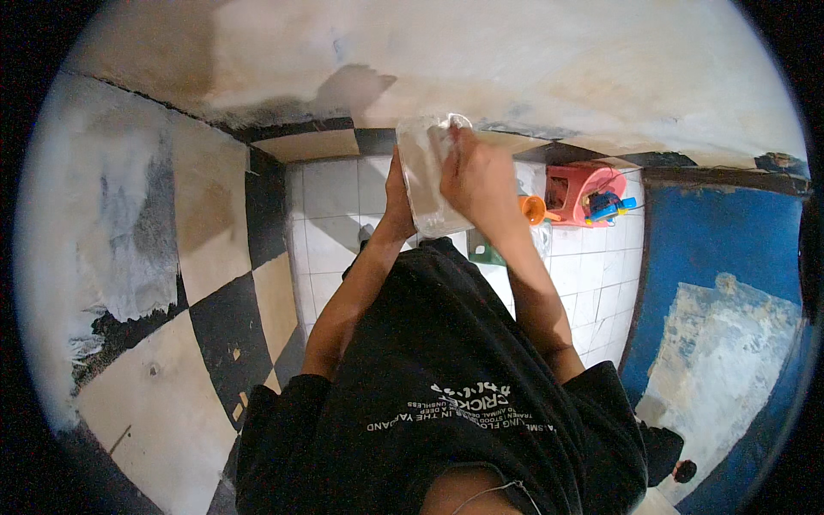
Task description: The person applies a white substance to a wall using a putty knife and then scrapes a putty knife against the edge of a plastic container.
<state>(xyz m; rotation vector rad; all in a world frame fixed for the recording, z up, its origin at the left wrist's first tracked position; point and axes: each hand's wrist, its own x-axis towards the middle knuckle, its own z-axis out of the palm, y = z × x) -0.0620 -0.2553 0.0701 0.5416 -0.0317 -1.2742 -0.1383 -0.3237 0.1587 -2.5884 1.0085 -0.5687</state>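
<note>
A clear, rectangular plastic container (pixel 421 184) is held up in front of me, tilted, close to the wall. My left hand (pixel 397 202) grips its left side, with most of the fingers hidden behind it. My right hand (pixel 481 176) is over the container's right part, its fingers curled and pointing toward the upper rim. That hand is slightly smeared by motion. Whatever its fingers may be pressing or holding is hidden from me.
A pink plastic stool (pixel 562 184) stands on the white tiled floor (pixel 330 189) to the right, with a blue and yellow object (pixel 609 207) at it. Beside it is an orange cup (pixel 531 209). A green item (pixel 482 249) lies below my right forearm. A blue door (pixel 712 227) bounds the right.
</note>
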